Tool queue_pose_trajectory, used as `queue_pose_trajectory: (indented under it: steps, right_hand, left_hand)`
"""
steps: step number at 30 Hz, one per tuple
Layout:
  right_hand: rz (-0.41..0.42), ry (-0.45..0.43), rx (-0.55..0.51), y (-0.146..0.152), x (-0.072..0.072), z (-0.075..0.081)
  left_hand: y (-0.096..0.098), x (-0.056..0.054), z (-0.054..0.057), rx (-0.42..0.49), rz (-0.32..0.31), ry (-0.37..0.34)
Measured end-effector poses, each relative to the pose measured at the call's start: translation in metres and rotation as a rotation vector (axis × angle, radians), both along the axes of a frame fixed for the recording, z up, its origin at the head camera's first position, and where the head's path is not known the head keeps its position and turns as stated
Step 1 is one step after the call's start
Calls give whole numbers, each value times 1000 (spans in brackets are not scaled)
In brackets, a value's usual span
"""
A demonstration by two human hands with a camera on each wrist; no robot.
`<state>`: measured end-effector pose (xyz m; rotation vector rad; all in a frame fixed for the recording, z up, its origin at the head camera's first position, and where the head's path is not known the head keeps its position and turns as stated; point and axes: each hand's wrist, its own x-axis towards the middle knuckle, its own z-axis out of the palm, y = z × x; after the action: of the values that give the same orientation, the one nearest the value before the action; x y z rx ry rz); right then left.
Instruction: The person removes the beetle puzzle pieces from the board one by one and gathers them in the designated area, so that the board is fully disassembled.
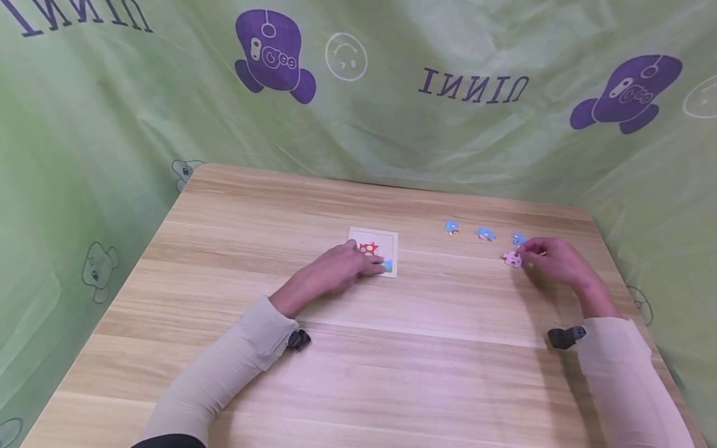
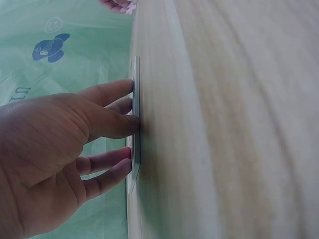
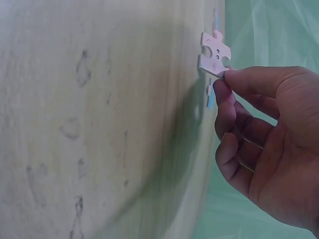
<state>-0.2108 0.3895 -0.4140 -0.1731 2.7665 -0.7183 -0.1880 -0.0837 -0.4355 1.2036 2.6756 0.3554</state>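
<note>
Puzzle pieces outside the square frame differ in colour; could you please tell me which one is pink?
The pink puzzle piece, pinched by the right hand; the other three loose pieces are mainly blue and lie on the table.

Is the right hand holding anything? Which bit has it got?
Yes, the right hand pinches a pink puzzle piece by one corner, the rest of it sticking out.
</note>
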Motion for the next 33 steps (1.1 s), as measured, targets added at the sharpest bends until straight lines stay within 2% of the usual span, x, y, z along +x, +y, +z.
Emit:
queue_pose_trajectory:
  steps: [7,13,22,33]
  right_hand:
    - [1,9,19,5,-1,-3]
    - [-6,2,34,7,-1,-5]
    - [7,-12,29,6,3,-4]
    - [26,50,26,7,3,-9]
  left_hand:
    - [0,0,0,-14,-5,3]
    - [0,0,0,-26,-24,35]
    - [0,-1,0,-23,-14,28]
    - [0,-1,-1,-10,-10,27]
